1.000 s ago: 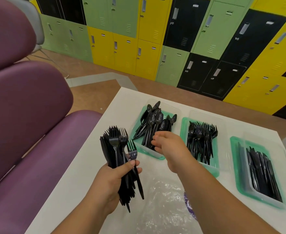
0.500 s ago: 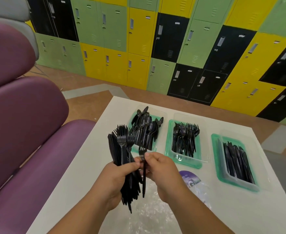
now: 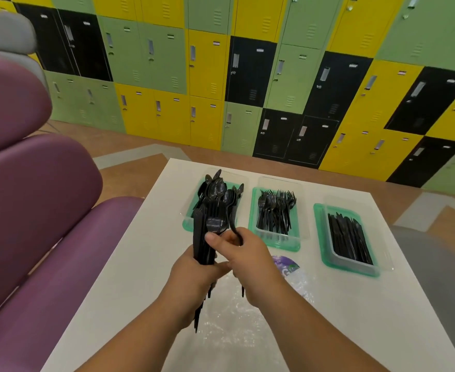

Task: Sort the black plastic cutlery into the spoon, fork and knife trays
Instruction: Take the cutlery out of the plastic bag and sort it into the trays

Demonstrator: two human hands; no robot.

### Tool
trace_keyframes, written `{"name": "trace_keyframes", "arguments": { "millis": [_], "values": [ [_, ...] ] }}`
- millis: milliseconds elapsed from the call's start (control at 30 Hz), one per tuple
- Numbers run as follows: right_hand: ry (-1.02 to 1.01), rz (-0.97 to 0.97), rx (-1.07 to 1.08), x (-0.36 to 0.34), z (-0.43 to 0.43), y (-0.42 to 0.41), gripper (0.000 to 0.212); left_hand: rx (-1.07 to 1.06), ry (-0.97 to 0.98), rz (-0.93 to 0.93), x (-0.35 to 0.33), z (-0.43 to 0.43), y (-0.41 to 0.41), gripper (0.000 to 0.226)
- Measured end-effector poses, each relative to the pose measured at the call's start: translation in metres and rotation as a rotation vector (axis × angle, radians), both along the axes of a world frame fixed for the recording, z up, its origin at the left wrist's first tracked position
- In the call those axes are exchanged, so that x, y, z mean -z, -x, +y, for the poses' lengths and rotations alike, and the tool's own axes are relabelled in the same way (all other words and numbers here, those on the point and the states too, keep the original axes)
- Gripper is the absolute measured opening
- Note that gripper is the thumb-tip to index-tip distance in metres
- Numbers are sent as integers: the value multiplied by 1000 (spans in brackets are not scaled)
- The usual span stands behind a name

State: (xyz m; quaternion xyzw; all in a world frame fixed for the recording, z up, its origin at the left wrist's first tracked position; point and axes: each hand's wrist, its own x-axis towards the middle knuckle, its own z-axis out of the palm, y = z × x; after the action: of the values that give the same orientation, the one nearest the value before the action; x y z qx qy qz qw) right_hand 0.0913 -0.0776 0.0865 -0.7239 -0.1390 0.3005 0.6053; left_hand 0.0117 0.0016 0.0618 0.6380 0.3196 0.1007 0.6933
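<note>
My left hand (image 3: pixel 194 275) grips a thick bundle of black plastic cutlery (image 3: pixel 207 232), held upright over the near part of the white table (image 3: pixel 145 264). My right hand (image 3: pixel 250 256) pinches one black piece (image 3: pixel 234 226) at the bundle's right side; its handle end pokes out below the hand. Behind stand three green-rimmed clear trays: the spoon tray (image 3: pixel 191 224) at left, the fork tray (image 3: pixel 254 205) in the middle, the knife tray (image 3: pixel 319 232) at right. The bundle hides part of the spoon tray.
A crumpled clear plastic bag (image 3: pixel 234 318) with a purple label (image 3: pixel 285 264) lies on the table under my hands. A purple padded seat (image 3: pixel 41 237) stands to the left, a grey chair (image 3: pixel 436 277) to the right. Coloured lockers line the far wall.
My right hand came back from the spoon tray to the bundle and took hold of one piece. The bundle has turned edge-on, and the camera has tilted upward.
</note>
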Motion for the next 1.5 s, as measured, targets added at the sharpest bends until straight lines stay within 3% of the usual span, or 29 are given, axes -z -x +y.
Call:
{"name": "trace_keyframes", "arguments": {
  "millis": [133, 200, 333, 500, 667, 900, 1033, 1267, 1333, 1500],
  "values": [
    [-52, 11, 7, -4, -11, 4, 23, 65, -64, 9, -6, -7, 4, 31],
    [-62, 26, 20, -7, -16, 6, 16, 121, -3, -24, -11, -11, 5, 32],
    [-23, 2, 34, -10, -22, 6, 23, 158, 75, -115, -13, -20, 9, 25],
    [-70, 96, 24, -11, -27, 4, 2, 144, 105, -110, -20, -29, 12, 23],
    [-152, 179, 26, -10, -33, 4, 16, 153, 130, -113, -23, -33, 12, 23],
    [-248, 281, 169, -7, -40, -3, 12, 63, 320, -140, -30, -27, 10, 31],
    [-232, 304, 155, -10, -47, -4, 12, 120, 315, -121, -32, -23, 11, 34],
    [-201, 324, 115, -11, -46, -1, 56, 345, 354, -132, -40, -28, 13, 27],
    [-221, 355, 118, -11, -47, -3, 62, 388, 375, -107, -39, -25, 13, 15],
    [-292, 472, 102, -14, -50, -11, 41, 434, 453, -110, -35, -29, 14, 6]
  ]
}}
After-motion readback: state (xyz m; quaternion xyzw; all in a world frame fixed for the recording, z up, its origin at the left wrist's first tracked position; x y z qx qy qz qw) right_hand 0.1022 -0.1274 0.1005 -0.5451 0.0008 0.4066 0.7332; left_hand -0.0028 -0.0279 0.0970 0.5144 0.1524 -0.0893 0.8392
